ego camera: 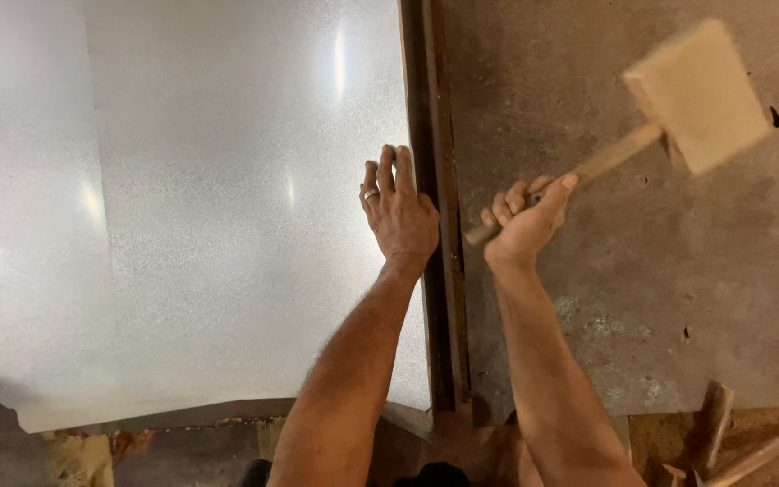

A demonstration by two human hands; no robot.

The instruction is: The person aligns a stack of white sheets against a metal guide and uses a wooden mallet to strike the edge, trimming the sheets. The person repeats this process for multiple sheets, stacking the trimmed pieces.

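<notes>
A large sheet of shiny galvanised metal [191, 207] lies flat on the left, its right edge along a dark steel rail [439, 271]. My left hand [398, 212], with a ring on one finger, presses palm down on the sheet right beside that edge. My right hand [525, 221] grips the handle of a wooden mallet [691, 95], raised to the right above the floor; its pale block head is blurred.
Rough grey concrete floor [660, 252] fills the right side. Wooden handles of other tools [750, 446] lie at the bottom right. A dark metal bar [182, 419] runs under the sheet's near edge, with debris at the bottom left.
</notes>
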